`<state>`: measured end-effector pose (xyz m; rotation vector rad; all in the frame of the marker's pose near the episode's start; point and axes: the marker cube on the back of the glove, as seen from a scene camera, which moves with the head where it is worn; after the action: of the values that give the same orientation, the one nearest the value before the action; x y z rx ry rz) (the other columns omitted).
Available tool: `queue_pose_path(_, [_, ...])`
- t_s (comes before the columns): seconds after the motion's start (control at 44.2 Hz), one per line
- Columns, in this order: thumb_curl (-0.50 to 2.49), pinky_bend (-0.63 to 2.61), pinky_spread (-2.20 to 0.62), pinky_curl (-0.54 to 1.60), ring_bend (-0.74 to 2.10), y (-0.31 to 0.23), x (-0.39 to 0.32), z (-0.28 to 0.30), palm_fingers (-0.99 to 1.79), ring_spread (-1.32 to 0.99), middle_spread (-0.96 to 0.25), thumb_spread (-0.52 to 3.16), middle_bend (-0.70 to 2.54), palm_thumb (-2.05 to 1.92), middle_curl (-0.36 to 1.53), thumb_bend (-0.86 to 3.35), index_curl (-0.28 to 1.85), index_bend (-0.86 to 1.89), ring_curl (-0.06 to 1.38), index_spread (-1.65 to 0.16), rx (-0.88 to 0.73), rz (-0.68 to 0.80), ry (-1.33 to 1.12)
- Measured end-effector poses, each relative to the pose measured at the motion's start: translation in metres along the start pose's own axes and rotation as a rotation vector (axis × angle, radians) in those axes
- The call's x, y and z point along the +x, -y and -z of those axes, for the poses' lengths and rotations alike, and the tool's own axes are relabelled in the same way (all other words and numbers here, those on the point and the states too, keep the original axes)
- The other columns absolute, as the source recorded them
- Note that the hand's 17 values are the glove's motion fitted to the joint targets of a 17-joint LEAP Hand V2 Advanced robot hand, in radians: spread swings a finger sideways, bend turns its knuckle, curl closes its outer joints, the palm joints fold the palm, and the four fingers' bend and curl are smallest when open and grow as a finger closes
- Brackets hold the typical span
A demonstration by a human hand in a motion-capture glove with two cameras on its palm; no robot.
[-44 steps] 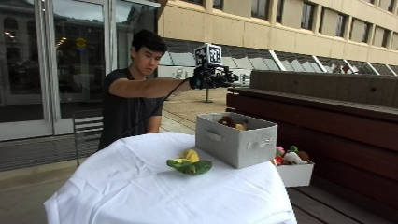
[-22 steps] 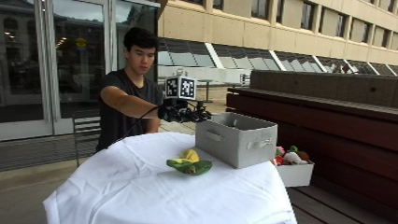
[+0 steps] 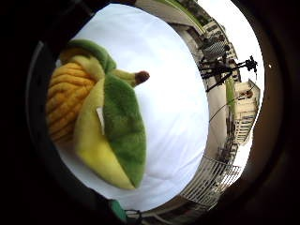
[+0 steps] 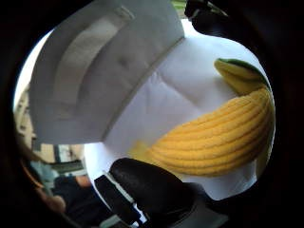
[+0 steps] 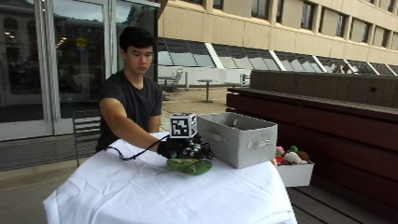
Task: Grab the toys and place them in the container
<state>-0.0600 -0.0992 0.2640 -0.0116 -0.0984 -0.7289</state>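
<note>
The person leans over the white-clothed surface (image 5: 155,196) with the gloved right hand (image 5: 177,147) lowered directly over the plush corn toy (image 5: 190,165), which lies on the cloth just beside the grey fabric container (image 5: 239,138). In the thumb-side palm view the toy's yellow ribbed cob (image 4: 223,137) sits close under the palm, with a black-gloved fingertip (image 4: 152,190) next to it and the container's wall (image 4: 95,71) just beyond. The little-finger-side view shows the toy's green and yellow husk (image 3: 117,136) resting flat on the cloth. Whether the grip has closed on the toy cannot be told. A second white bin (image 5: 296,172) with other toys stands beyond the surface.
</note>
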Motion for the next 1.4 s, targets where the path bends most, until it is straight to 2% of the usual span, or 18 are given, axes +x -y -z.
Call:
queue_pose_path(0.023, [0.14, 0.74, -0.02, 0.24, 0.44, 0.001, -0.001, -0.005, 0.19, -0.32, -0.20, 0.85, 0.32, -0.16, 0.51, -0.11, 0.36, 0.28, 0.28, -0.38, -0.001, 0.017, -0.002])
queue_pose_path(0.113, [0.15, 0.51, -0.05, 0.17, 0.58, 0.004, -0.001, -0.018, 0.56, -0.39, -0.23, 0.92, 0.46, -0.08, 0.55, -0.06, 0.42, 0.47, 0.31, -0.37, 0.023, 0.060, -0.025])
queue_pose_path(0.181, [0.15, 0.41, -0.07, 0.15, 0.61, 0.004, -0.002, -0.021, 0.65, -0.41, -0.24, 0.95, 0.52, -0.07, 0.56, -0.06, 0.44, 0.54, 0.31, -0.36, 0.087, 0.087, -0.030])
queue_pose_path(0.203, [0.15, 0.28, -0.09, 0.12, 0.71, 0.003, -0.003, -0.022, 0.92, -0.43, -0.25, 0.97, 0.64, -0.05, 0.61, -0.05, 0.50, 0.69, 0.35, -0.33, 0.117, 0.096, -0.029])
queue_pose_path(0.226, [0.16, 0.29, -0.08, 0.11, 0.65, 0.002, -0.004, -0.023, 0.77, -0.43, -0.25, 0.98, 0.59, -0.06, 0.57, -0.05, 0.45, 0.62, 0.31, -0.33, 0.155, 0.098, -0.030])
queue_pose_path(0.249, [0.16, 0.21, -0.11, 0.11, 0.76, 0.002, -0.003, -0.023, 1.02, -0.44, -0.26, 0.99, 0.67, -0.05, 0.61, -0.05, 0.52, 0.76, 0.37, -0.30, 0.200, 0.089, -0.033])
queue_pose_path(0.271, [0.16, 0.18, -0.13, 0.09, 0.79, 0.003, -0.003, -0.023, 1.12, -0.45, -0.26, 1.01, 0.68, -0.05, 0.61, -0.05, 0.52, 0.79, 0.36, -0.28, 0.249, 0.074, -0.037])
queue_pose_path(0.317, [0.16, 0.35, -0.24, 0.15, 0.83, 0.003, -0.003, -0.022, 1.45, -0.43, -0.26, 1.03, 0.70, -0.06, 0.62, -0.05, 0.55, 0.85, 0.39, -0.23, 0.337, 0.045, -0.045])
queue_pose_path(0.362, [0.16, 0.42, -0.31, 0.19, 0.91, 0.004, -0.007, -0.019, 1.55, -0.41, -0.25, 1.04, 0.78, -0.05, 0.65, -0.05, 0.59, 0.88, 0.43, -0.19, 0.392, 0.029, -0.060])
queue_pose_path(0.452, [0.18, 0.54, -0.39, 0.25, 1.03, 0.008, -0.008, -0.010, 1.53, -0.38, -0.24, 1.05, 0.86, -0.04, 0.67, -0.04, 0.62, 0.92, 0.48, -0.13, 0.382, -0.016, -0.114])
queue_pose_path(0.543, [0.19, 0.60, -0.42, 0.29, 1.08, 0.009, 0.000, -0.003, 1.45, -0.35, -0.23, 1.06, 0.89, -0.04, 0.67, -0.04, 0.64, 0.95, 0.50, -0.11, 0.199, -0.103, -0.148])
queue_pose_path(0.656, [0.20, 0.64, -0.43, 0.32, 1.09, -0.007, 0.020, 0.007, 1.36, -0.31, -0.18, 1.06, 0.87, -0.03, 0.64, -0.04, 0.63, 0.96, 0.50, -0.07, -0.034, -0.296, -0.104])
queue_pose_path(0.791, [0.20, 0.60, -0.44, 0.32, 1.16, -0.026, 0.039, 0.046, 1.40, -0.29, -0.20, 1.05, 1.02, -0.09, 0.67, -0.07, 0.63, 0.99, 0.51, -0.08, -0.120, -0.534, -0.077])
queue_pose_path(0.927, [0.17, 0.60, -0.44, 0.33, 1.20, -0.024, 0.036, 0.116, 1.38, -0.30, -0.22, 0.97, 1.10, -0.18, 0.67, -0.13, 0.64, 1.04, 0.51, -0.11, -0.113, -0.638, -0.063])
queue_pose_path(1.176, [0.14, 0.64, -0.43, 0.35, 1.25, 0.019, -0.016, 0.250, 1.35, -0.31, -0.23, 0.87, 1.17, -0.21, 0.67, -0.14, 0.65, 1.10, 0.51, -0.12, 0.066, -0.713, -0.104])
queue_pose_path(1.289, [0.13, 0.65, -0.43, 0.36, 1.27, 0.054, -0.061, 0.281, 1.34, -0.31, -0.23, 0.86, 1.19, -0.21, 0.67, -0.15, 0.65, 1.12, 0.51, -0.13, 0.127, -0.673, -0.108])
queue_pose_path(1.402, [0.12, 0.65, -0.43, 0.36, 1.28, 0.084, -0.114, 0.285, 1.33, -0.31, -0.23, 0.84, 1.21, -0.21, 0.66, -0.14, 0.65, 1.13, 0.51, -0.13, 0.172, -0.630, -0.120])
